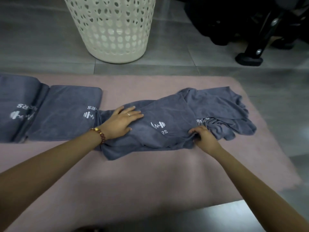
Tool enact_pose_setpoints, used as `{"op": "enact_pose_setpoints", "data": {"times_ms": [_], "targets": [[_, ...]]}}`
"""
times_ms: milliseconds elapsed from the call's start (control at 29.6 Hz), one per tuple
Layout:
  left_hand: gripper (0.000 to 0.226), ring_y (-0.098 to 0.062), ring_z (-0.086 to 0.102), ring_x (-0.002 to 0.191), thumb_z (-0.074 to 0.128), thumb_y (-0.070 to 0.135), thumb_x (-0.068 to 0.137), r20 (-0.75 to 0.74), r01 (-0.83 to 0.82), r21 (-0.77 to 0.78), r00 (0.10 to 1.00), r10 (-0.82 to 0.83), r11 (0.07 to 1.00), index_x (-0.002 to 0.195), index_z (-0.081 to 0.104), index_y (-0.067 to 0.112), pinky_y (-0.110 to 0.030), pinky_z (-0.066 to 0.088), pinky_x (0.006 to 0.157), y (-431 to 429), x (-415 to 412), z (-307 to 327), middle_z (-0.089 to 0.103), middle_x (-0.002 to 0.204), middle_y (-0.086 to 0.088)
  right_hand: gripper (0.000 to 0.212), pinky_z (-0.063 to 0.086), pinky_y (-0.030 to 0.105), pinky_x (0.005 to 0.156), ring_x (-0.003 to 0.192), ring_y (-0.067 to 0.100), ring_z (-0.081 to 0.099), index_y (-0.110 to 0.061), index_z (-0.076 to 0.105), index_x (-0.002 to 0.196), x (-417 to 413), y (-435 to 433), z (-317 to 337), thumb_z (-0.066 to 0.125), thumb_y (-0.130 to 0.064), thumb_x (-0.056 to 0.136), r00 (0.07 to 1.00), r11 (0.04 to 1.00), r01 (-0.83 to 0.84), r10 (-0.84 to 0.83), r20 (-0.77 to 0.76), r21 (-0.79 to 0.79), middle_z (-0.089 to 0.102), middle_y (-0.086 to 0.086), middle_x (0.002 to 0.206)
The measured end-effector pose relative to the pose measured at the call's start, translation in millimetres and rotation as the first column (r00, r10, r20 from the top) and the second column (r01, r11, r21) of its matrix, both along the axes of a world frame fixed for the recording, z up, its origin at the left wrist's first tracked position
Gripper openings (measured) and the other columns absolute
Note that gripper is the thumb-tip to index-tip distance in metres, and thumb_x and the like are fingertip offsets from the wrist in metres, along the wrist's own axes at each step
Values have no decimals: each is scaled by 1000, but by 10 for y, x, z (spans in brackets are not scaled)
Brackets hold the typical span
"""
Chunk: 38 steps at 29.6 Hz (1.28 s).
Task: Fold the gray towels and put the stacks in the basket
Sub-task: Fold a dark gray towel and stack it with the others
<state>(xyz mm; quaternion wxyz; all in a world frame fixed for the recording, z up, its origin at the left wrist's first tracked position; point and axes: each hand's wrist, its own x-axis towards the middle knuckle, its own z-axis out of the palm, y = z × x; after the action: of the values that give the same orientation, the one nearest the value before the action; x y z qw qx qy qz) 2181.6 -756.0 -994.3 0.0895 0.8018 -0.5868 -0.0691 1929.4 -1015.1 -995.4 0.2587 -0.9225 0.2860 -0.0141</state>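
Fingers straight, the left hand [122,120] presses flat on the rumpled gray towel [170,111] at frame center; the right hand [203,137] grips its near edge with curled fingers. 2 folded towels [66,111] lie middle left on the pink mat [150,178], basket [113,27] upper center.

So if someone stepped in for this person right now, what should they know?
Left hand lies flat on the loose towel; right hand pinches its near edge.
A folded towel and a second folded towel sit at the left of the pink mat; the basket stands beyond it.
Done: two folded. Left: fold this one, put the stacks in the basket.
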Motion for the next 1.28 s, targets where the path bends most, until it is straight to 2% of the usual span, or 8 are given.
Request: {"op": "enact_pose_setpoints", "data": {"times_ms": [135,271,473,575,744,913,1116,1285], "targets": [[35,-18,55,109,64,19,81,38,-23,99,999,19,995,115,58,22,-32,26,98,-208,-25,57,63,108,5,30,36,13,78,98,27,62,1,69,97,90,13,240,50,14,77,993,993,115,-115,24,-5,69,13,103],[8,-35,60,87,59,14,78,-20,-120,-154,993,119,981,83,63,10,-38,43,81,-122,199,336,64,87,-12,23,39,24,71,85,24,61,-3,68,100,243,-160,628,51,3,86,978,982,156,-139,156,-102,69,14,97],[11,-33,47,84,48,7,86,-105,-448,-669,847,521,593,92,50,-2,-41,34,70,146,394,1158,55,92,-23,11,50,30,72,79,15,55,-5,60,90,674,-192,1049,52,-12,92,696,942,304,-323,641,145,58,6,82],[12,-36,49,82,46,12,87,-12,-354,-698,874,485,622,94,49,2,-45,37,68,420,176,1162,53,92,-23,9,40,11,77,79,0,47,0,58,94,546,93,1029,50,-4,92,694,975,221,-139,707,-25,55,5,90],[35,-35,60,52,64,6,75,184,-187,-345,947,262,920,100,45,19,-34,42,37,834,-380,542,44,110,-9,24,43,28,64,76,19,57,-19,46,101,-26,466,345,52,0,89,878,974,-44,144,457,-224,55,4,95],[38,-34,66,97,53,27,81,124,-122,92,986,110,988,114,57,9,-38,53,79,915,-604,75,60,121,-17,26,50,30,52,72,32,65,-13,52,89,-248,403,-37,56,5,70,847,757,-432,527,67,-490,51,10,114],[53,-19,48,93,48,57,73,226,-111,87,970,89,990,103,66,16,-35,30,77,902,-699,-38,64,108,-2,24,52,28,60,82,21,63,-9,64,95,-139,570,149,52,-24,82,882,815,-327,445,155,-478,63,7,99],[37,-19,48,89,74,41,61,281,-92,21,956,83,996,88,70,16,-35,35,73,865,-706,-38,66,101,-2,47,50,27,58,74,21,64,-10,67,90,-24,632,56,89,-29,54,877,728,-440,474,-78,-526,63,3,90]]}}
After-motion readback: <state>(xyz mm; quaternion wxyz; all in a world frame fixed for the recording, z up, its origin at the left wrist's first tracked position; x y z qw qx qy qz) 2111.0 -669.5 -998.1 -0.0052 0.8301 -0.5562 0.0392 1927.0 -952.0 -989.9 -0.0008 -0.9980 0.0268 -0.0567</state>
